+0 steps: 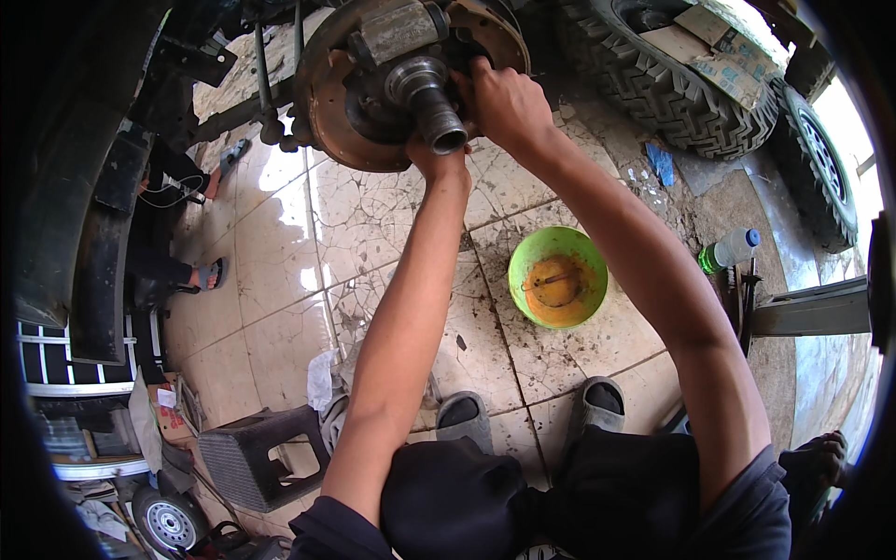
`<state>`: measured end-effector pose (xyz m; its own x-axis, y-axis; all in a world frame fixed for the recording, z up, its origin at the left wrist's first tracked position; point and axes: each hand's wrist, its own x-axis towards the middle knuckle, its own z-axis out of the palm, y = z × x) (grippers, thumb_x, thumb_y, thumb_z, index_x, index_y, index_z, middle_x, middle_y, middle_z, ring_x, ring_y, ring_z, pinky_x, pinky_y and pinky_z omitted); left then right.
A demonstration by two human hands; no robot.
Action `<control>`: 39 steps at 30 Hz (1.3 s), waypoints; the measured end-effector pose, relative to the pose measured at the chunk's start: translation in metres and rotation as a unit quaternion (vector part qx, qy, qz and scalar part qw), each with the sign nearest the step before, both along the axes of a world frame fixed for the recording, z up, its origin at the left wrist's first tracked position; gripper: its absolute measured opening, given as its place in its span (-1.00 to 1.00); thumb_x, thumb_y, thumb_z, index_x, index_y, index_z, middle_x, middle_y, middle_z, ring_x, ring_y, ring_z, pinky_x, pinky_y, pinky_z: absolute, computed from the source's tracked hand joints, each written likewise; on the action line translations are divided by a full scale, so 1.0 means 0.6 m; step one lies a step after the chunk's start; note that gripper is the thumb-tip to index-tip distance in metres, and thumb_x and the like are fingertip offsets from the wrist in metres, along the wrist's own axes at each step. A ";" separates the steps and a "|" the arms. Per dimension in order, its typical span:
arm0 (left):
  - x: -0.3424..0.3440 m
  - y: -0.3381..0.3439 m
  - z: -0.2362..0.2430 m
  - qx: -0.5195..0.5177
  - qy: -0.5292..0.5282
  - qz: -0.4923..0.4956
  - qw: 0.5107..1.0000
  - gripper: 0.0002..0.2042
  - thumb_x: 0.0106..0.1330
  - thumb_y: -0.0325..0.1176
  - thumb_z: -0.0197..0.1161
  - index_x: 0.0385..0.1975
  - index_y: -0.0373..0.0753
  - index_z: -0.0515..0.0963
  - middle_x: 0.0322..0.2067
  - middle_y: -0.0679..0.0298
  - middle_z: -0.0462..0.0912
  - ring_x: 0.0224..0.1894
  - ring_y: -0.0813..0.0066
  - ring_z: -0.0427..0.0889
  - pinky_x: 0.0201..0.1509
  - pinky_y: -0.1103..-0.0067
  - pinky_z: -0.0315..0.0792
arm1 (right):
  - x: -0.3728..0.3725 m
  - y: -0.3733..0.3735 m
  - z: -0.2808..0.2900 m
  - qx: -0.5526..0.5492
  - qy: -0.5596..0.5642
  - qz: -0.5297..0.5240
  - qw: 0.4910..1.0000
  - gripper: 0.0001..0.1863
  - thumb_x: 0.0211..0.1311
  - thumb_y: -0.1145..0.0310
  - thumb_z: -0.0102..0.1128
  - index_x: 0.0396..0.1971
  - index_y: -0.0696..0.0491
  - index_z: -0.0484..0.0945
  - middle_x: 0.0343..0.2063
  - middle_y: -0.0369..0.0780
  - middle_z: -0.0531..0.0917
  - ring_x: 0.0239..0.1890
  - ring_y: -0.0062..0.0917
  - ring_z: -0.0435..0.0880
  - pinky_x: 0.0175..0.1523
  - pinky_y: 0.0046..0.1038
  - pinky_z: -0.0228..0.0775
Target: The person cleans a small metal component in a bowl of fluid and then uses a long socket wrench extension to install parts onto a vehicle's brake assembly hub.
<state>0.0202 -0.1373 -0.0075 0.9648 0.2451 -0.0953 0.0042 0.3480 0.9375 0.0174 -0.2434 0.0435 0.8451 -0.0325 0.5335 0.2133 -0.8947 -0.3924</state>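
Note:
A rusty brake backing plate [331,126] with a steel hub spindle [439,117] and a metal cylinder [397,33] hangs at the top centre. My left hand [434,154] reaches up beneath the spindle at the plate, its fingers mostly hidden behind it. My right hand [504,103] is at the plate just right of the spindle, fingers curled on a part I cannot make out. Below on the tiles is a green bowl [590,271] with orange-brown residue and a thin dark object inside.
A plastic bottle [728,250] stands right of the bowl near a metal beam [807,308]. Large tyres [691,112] sit upper right. A black step stool [247,457] is lower left. Another person's legs in dark trousers [163,257] and sandals are at left, beside dark vehicle parts [70,243].

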 end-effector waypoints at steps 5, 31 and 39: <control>-0.003 0.004 0.005 -0.004 0.014 -0.008 1.000 -0.79 0.32 -0.56 0.05 -0.11 -0.18 0.53 -0.32 0.34 0.64 -0.55 0.66 0.43 -0.59 0.66 0.23 | -0.008 0.006 0.023 0.025 0.073 0.021 0.997 -0.65 0.36 0.16 0.01 -0.33 0.20 0.49 -0.54 0.01 0.68 -0.44 -0.12 0.72 -0.35 -0.21 0.58; -0.082 0.019 -0.043 -0.059 0.101 -0.103 0.988 -0.55 0.47 0.06 -0.08 -0.05 -0.22 0.51 -0.33 0.34 0.52 -0.39 0.64 0.46 -0.30 0.63 0.37 | -0.136 -0.022 -0.085 0.103 0.064 0.207 0.971 -0.63 0.29 0.17 0.10 -0.02 0.07 0.46 -0.26 -0.01 0.63 -0.27 -0.10 0.66 -0.17 -0.13 0.51; -0.099 0.002 -0.017 -0.051 0.106 -0.196 0.974 -0.36 0.45 0.23 -0.23 0.03 -0.29 0.44 0.04 0.10 0.46 0.10 0.34 0.45 0.27 0.41 0.28 | -0.128 -0.048 -0.107 0.189 0.046 0.283 0.939 -0.74 0.16 0.31 0.26 -0.17 0.10 0.59 -0.21 -0.04 0.59 -0.23 -0.13 0.65 -0.12 -0.20 0.50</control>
